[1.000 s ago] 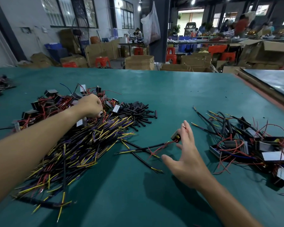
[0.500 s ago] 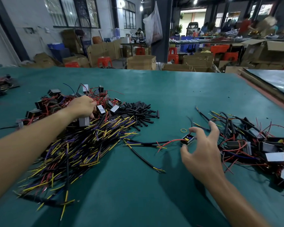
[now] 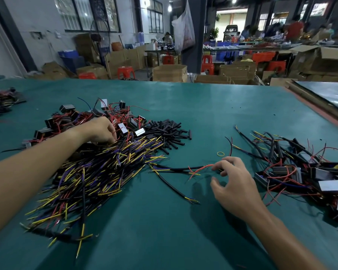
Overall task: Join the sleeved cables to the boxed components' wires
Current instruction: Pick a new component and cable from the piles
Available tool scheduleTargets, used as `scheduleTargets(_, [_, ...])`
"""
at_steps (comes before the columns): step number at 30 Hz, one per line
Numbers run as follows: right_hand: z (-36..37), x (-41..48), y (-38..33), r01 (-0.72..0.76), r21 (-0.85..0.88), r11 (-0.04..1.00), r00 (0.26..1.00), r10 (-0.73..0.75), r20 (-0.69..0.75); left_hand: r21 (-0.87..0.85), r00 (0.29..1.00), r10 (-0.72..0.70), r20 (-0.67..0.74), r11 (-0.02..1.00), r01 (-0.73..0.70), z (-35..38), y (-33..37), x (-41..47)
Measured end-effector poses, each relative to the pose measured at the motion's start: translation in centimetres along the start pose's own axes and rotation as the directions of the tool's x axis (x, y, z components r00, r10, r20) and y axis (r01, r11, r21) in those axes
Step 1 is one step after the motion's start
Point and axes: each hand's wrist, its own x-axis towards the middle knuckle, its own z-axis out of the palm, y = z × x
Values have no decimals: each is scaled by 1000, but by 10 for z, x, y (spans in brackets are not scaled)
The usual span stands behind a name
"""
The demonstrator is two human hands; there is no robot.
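Right hand slid right, curled over one sleeved cable end, grip unclear; left hand fingertips buried in cable heap, hold hidden.

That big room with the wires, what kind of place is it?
Probably a small factory workshop where electrical parts are assembled: heaps of sleeved cables and boxed components on a green worktable, cardboard cartons behind.

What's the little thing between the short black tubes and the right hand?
A small yellow ring, probably a rubber band, on the green mat beyond the right hand; head view.
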Motion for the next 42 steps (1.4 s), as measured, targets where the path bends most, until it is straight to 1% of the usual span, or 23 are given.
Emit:
scheduleTargets(5, [3, -1, 2, -11, 20, 1000, 1000, 11, 13, -132, 999, -38, -34, 991, 33, -1, 1, 3])
scheduleTargets(7, [4, 0, 3, -10, 27, 1000, 1000, 9, 23, -232, 994, -91, -63, 970, 74, 0, 2, 7])
scheduleTargets(9, [5, 0, 4, -9, 25, 1000, 999, 8, 34, -314, 989, -146, -34, 941, 128, 1, 3, 10])
scheduleTargets(11, [5, 0, 5, -5, 25, 1000, 999, 4, 40, -295, 985, -170, -27, 943, 154, 3, 5, 15])
scheduleTargets(14, [6, 0, 4, 3, 22, 1000, 999, -4, 42, -197, 977, -201, -70, 963, 184, 10, 10, 18])
scheduleTargets(16, [7, -1, 4, 3, 14, 1000, 998, -4, 55, -80, 977, -167, -130, 984, 157, 16, 14, 21])
scheduleTargets(18, [8, -2, 5, 6, 3, 1000, 997, -7, 71, -31, 975, -128, -179, 992, 125, 22, 16, 23])
scheduleTargets(20, [8, -2, 6, 12, -3, 1000, 996, -12, 88, -75, 971, -131, -201, 990, 118, 25, 18, 27])
scheduleTargets(23, [8, -1, 7, 15, -5, 1000, 995, -14, 102, -202, 949, -207, -239, 966, 160, 20, 20, 31])
scheduleTargets(24, [8, 0, 6, 16, -2, 1000, 994, -16, 104, -249, 940, -209, -269, 958, 142, 17, 20, 32])
scheduleTargets(27, [8, -1, 5, 26, 0, 1000, 993, -25, 112, -360, 897, -172, -407, 933, 16, 3, 21, 29])
scheduleTargets(28, [8, -1, 4, 28, 0, 1000, 993, -28, 117, -425, 895, -158, -417, 905, -38, -2, 22, 27])
scheduleTargets(30, [8, -1, 3, 25, 2, 1000, 992, -25, 126, -590, 910, -135, -391, 796, -135, -13, 27, 22])
scheduleTargets(33, [7, -1, 3, 15, 8, 1000, 992, -16, 128, -707, 897, -162, -411, 678, -201, -27, 35, 16])
scheduleTargets(35, [7, -1, 2, 12, 13, 1000, 992, -13, 129, -787, 901, -164, -401, 566, -247, -33, 40, 9])
scheduleTargets(37, [7, -1, 2, 9, 15, 1000, 991, -11, 133, -814, 898, -126, -422, 489, -314, -38, 44, 1])
scheduleTargets(40, [7, -2, 2, 12, 18, 1000, 991, -14, 133, -794, 862, -65, -503, 430, -430, -48, 52, -13])
scheduleTargets(42, [7, -2, 2, 18, 31, 999, 992, -22, 125, -790, 848, -24, -529, 380, -481, -56, 60, -23])
